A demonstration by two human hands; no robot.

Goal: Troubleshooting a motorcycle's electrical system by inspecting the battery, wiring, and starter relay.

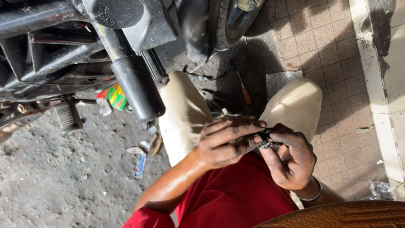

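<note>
Small dark part (265,139), pinched between the fingertips of both hands, just above the lap and between the two knees. Left hand (228,141) curled over it from one side, fingers (236,128) laid across the top and closed on the part. Right hand (291,158) cupped from the other side, thumb and forefinger clenched on the same part; a metal bangle (312,196) at that wrist. Both hands smeared with black grease. Exact shape of the part too small and too hidden to tell.

Around the part: beige trousers (185,114), knees spread to either side of it, and a red shirt (236,198) just below it. Beyond the knees, a red-handled screwdriver (244,93) flat on stained, oily ground near a grey sheet (280,82). Farther out from the part, a black motorbike frame (84,46) with a thick tube (135,86) slanting down beside the left knee, and a tyre (230,21) above.

Ground beside the left knee rough grey concrete (55,181), scattered with scraps and a bright green and red packet (114,97). Ground past the right knee square brown paving tiles (333,46), edged by a pale kerb strip (379,97). Brown woven rim (350,213) low, under the right wrist. Crowded toward the motorbike; open tiles toward the kerb.
</note>
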